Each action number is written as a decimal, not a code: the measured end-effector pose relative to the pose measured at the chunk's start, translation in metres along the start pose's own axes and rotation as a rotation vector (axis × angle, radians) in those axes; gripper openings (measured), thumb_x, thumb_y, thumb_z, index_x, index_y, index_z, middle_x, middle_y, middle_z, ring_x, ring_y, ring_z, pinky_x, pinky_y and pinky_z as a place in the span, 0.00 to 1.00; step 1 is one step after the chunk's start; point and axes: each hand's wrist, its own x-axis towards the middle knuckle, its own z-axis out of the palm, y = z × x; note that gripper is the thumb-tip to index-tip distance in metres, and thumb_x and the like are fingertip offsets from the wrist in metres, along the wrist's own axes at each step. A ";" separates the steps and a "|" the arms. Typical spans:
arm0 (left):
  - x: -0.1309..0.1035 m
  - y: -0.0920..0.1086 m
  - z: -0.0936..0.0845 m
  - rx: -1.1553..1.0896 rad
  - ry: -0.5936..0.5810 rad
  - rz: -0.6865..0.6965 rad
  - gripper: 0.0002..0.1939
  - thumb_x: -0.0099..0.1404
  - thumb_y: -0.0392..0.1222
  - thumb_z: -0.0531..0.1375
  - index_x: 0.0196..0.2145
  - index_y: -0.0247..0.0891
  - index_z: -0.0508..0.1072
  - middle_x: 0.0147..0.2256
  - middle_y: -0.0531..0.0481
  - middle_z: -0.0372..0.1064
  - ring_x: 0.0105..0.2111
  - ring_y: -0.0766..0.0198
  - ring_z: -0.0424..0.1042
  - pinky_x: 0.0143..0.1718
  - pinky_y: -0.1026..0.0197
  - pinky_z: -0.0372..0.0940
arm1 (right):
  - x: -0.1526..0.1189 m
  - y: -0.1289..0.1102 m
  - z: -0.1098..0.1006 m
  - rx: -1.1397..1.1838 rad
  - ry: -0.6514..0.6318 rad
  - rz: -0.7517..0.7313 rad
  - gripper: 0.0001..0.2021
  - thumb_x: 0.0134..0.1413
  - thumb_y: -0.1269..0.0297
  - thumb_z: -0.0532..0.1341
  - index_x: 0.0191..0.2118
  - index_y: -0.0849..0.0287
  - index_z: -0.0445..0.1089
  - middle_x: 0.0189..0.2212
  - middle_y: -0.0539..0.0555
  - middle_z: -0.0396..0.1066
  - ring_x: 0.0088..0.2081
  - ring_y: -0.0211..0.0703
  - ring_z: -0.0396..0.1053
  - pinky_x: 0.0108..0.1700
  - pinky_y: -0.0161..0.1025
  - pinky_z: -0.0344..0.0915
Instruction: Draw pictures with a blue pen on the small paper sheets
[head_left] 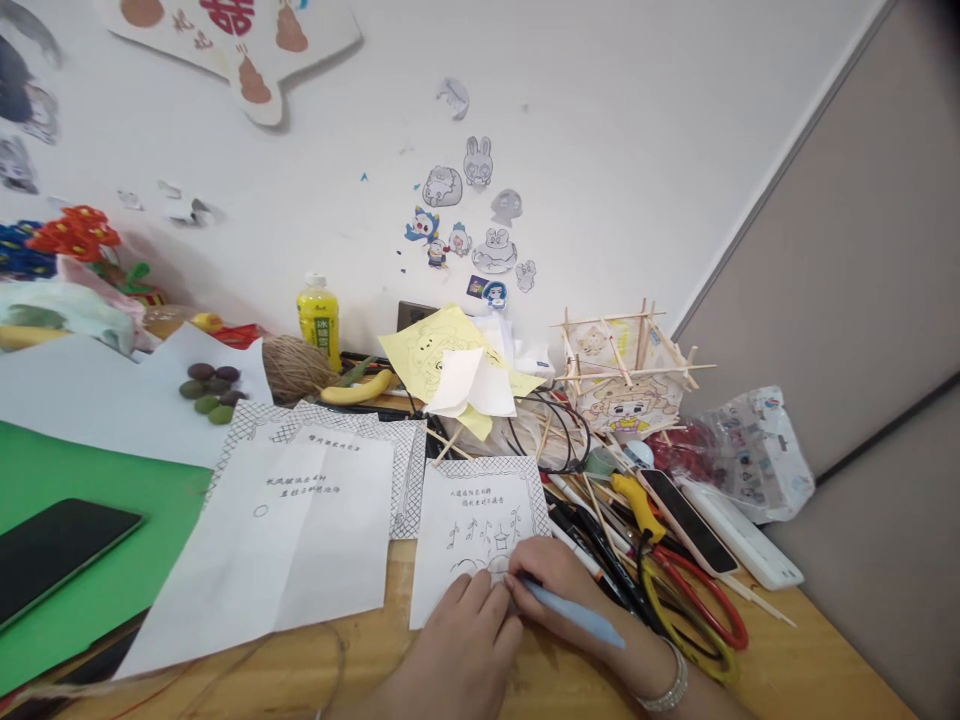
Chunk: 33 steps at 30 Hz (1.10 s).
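A small white sheet [465, 510] with a crosshatched border, handwritten characters and a line drawing of plants and a little lantern-like shape lies on the wooden table. My left hand [469, 635] rests on its lower edge, fingers stretched out and lying flat. My right hand [559, 575] is closed in a writing grip around a light-blue pen [574, 612]; the tip is hidden behind the fingers, close to the drawn curves. Left of it lies a larger creased sheet [300, 540] with handwriting and a small circle, overlapping other crosshatched paper.
Pens, scissors [694, 620] and a phone [688, 520] crowd the right side. Behind stand a stick-frame lantern [630, 385], yellow paper [420, 345], a banana [356, 388] and a yellow bottle [319, 320]. A dark phone [64, 550] lies on green paper [97, 480] at left.
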 end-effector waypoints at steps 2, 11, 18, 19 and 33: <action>0.000 -0.001 0.000 0.004 0.000 0.002 0.08 0.62 0.40 0.57 0.39 0.35 0.68 0.38 0.46 0.66 0.39 0.56 0.60 0.42 0.54 0.55 | 0.000 -0.001 -0.001 -0.003 -0.005 0.010 0.11 0.55 0.67 0.53 0.22 0.60 0.61 0.21 0.50 0.63 0.25 0.37 0.58 0.29 0.33 0.55; 0.000 0.001 -0.002 0.023 0.004 0.004 0.09 0.61 0.40 0.57 0.39 0.35 0.68 0.39 0.45 0.66 0.40 0.54 0.61 0.42 0.53 0.56 | 0.000 -0.005 -0.004 -0.011 -0.004 0.015 0.11 0.54 0.68 0.52 0.22 0.60 0.60 0.22 0.50 0.63 0.25 0.37 0.59 0.29 0.33 0.56; 0.000 0.001 -0.001 0.012 -0.011 -0.002 0.10 0.63 0.40 0.56 0.42 0.35 0.67 0.41 0.44 0.65 0.41 0.54 0.60 0.41 0.53 0.55 | 0.000 -0.004 -0.002 -0.051 -0.014 -0.006 0.11 0.55 0.67 0.52 0.22 0.60 0.61 0.21 0.50 0.64 0.24 0.37 0.58 0.28 0.33 0.55; -0.001 0.001 -0.001 0.015 -0.007 0.001 0.10 0.63 0.40 0.56 0.41 0.35 0.68 0.41 0.44 0.65 0.41 0.54 0.60 0.42 0.53 0.55 | 0.000 -0.004 -0.002 -0.053 -0.014 -0.008 0.11 0.55 0.67 0.52 0.22 0.60 0.61 0.21 0.51 0.64 0.24 0.37 0.59 0.29 0.33 0.55; 0.000 0.001 -0.003 0.034 -0.013 0.013 0.08 0.63 0.40 0.56 0.39 0.35 0.68 0.38 0.46 0.66 0.40 0.55 0.60 0.41 0.53 0.56 | -0.001 -0.003 -0.002 -0.011 -0.015 0.006 0.12 0.56 0.67 0.53 0.23 0.60 0.63 0.23 0.51 0.65 0.26 0.38 0.60 0.29 0.33 0.55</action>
